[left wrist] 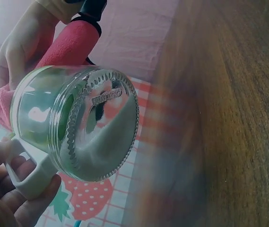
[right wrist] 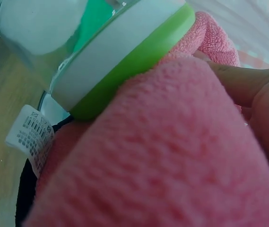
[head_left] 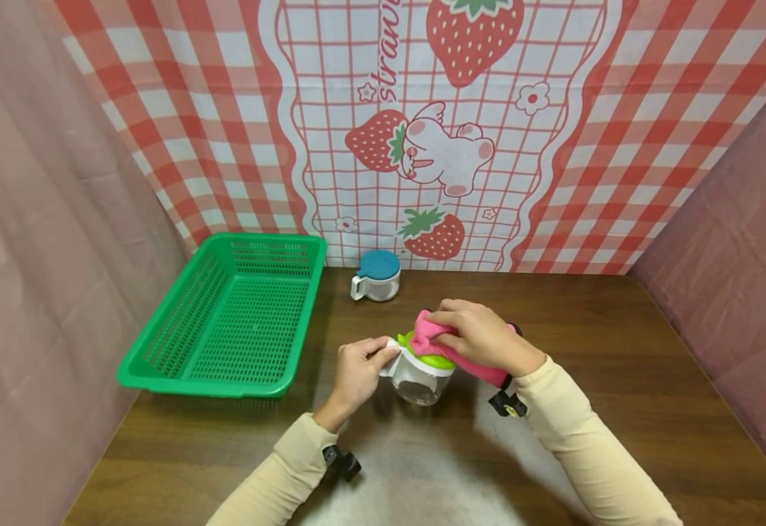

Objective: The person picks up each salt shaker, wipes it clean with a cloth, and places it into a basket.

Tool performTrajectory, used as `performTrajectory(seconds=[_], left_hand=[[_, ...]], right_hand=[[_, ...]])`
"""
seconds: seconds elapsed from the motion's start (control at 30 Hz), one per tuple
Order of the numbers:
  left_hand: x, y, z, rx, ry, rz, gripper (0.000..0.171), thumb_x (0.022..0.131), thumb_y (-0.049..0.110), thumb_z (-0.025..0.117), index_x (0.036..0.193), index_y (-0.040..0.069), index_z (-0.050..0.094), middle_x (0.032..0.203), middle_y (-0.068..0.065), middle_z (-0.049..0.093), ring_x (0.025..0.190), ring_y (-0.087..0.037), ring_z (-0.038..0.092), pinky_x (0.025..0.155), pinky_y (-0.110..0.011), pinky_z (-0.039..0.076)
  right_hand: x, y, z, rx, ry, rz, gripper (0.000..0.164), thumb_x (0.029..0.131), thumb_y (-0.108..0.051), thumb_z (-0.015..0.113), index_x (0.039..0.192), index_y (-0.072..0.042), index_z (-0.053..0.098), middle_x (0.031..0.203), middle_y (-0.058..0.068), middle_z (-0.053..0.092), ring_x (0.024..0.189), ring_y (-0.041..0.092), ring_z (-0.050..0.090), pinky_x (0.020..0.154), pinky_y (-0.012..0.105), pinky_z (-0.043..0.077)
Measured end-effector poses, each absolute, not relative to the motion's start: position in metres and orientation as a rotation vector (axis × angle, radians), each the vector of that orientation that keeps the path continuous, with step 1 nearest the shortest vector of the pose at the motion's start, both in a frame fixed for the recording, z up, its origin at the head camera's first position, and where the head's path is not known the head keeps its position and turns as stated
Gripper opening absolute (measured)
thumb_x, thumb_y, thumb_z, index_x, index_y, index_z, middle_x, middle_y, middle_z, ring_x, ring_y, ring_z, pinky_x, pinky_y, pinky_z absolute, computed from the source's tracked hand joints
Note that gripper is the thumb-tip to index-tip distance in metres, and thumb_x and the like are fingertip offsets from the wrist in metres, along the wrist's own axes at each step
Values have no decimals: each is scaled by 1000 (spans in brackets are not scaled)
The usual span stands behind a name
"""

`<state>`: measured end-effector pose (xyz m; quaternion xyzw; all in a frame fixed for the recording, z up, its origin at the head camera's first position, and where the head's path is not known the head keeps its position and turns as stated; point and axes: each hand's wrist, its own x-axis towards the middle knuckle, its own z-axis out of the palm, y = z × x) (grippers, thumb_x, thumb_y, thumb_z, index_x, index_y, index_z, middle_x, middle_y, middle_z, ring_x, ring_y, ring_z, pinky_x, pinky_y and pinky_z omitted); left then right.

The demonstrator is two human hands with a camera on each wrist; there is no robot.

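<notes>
Clear glass makes up the body of the round jar (head_left: 422, 389) with a white collar, which sits tilted between the person's two hands in front of them, over the brown wooden table (head_left: 593, 343). From where I stand, the left hand (head_left: 358, 374) holds it by the squared white handle (left wrist: 39, 176), thumb on one side and fingers on the other, a fairly narrow grip. The right hand (head_left: 477, 332) has its fingers bent round a fuzzy pink cloth (head_left: 481, 367) with black edging, bunched against the lime-green lid (head_left: 438, 361).

I'd judge the jar rigid and moderately weighty; something pale lies slanted inside near the base, perhaps a powder, and may slide with any tilt. Bare glass would likely be slick and could crack if dropped, so the handle looks like the surest hold, with the collar next best. The cloth should be light and limp, easily gathered anywhere, though its loose folds could snag the lid's rim. I can't tell how tightly that lid is seated.
</notes>
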<state>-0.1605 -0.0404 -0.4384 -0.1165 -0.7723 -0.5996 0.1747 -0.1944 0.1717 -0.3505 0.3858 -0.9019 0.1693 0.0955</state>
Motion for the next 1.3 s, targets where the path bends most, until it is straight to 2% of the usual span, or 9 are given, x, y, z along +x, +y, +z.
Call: performTrajectory(seconds=[0.13,0.3,0.57,0.9,1.3], left_hand=[[-160,-41,-439,-378,-2211,-1644,12,80,7,77,90,0,77,79,-15,74,64,0,57,56,-15,48],[-161,-43,-438,-456,-2221,-1597,13,80,6,77,91,-1,77,78,-14,74,64,-3,58,55,-17,49],[-160,-47,-439,-566,-2227,-1587,15,81,5,76,94,-3,76,83,-15,75,69,-11,64,59,-18,53],[-160,-47,-437,-550,-2218,-1639,18,81,3,75,96,-6,75,83,-17,74,68,-8,63,59,-20,54],[-165,-51,-439,-406,-2171,-1716,13,82,5,75,93,-3,76,81,-18,73,68,-1,58,60,-16,51]], right_hand=[[-195,170,-352,1143,-2685,507,27,84,-15,75,111,-10,73,86,-1,62,73,11,51,66,28,45],[-197,170,-354,1136,-2702,515,28,85,-14,75,112,-8,73,86,-1,62,72,10,50,66,28,46],[-203,175,-360,1112,-2718,555,25,86,-17,74,110,-11,73,83,-3,59,70,10,48,64,26,43],[-209,196,-372,1040,-2727,635,29,85,-16,74,114,-10,72,84,-2,62,71,11,49,64,25,42],[-210,205,-377,999,-2730,743,28,83,-16,76,111,-10,73,83,-3,62,73,10,50,66,25,43]])
